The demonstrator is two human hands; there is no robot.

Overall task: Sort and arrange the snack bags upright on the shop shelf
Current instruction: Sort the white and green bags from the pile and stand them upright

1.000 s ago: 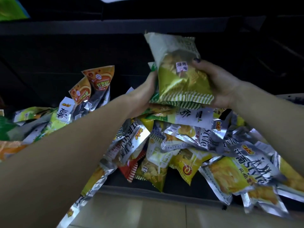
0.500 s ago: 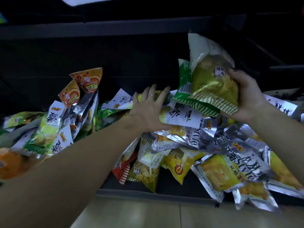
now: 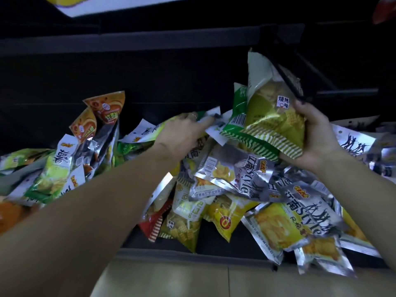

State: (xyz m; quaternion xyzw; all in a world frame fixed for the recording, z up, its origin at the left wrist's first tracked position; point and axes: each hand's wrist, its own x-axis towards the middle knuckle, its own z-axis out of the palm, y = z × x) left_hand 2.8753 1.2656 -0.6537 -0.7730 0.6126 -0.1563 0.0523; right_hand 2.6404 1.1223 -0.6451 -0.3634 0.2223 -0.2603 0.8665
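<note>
Right hand (image 3: 317,140) grips green bags (image 3: 272,116) upright, gathering like kinds; left hand (image 3: 182,136) fingers pinch a white bag (image 3: 211,116) from the pile (image 3: 235,189).

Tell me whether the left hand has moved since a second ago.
Yes. The left hand has let go of the green-and-gold snack bags, now held only by the right hand, and moved left toward the orange triangular bags, reaching a white-edged bag in the pile.

Left hand (image 3: 182,133) outstretched, fingers pinched; right hand (image 3: 315,133) clasped, raised
</note>
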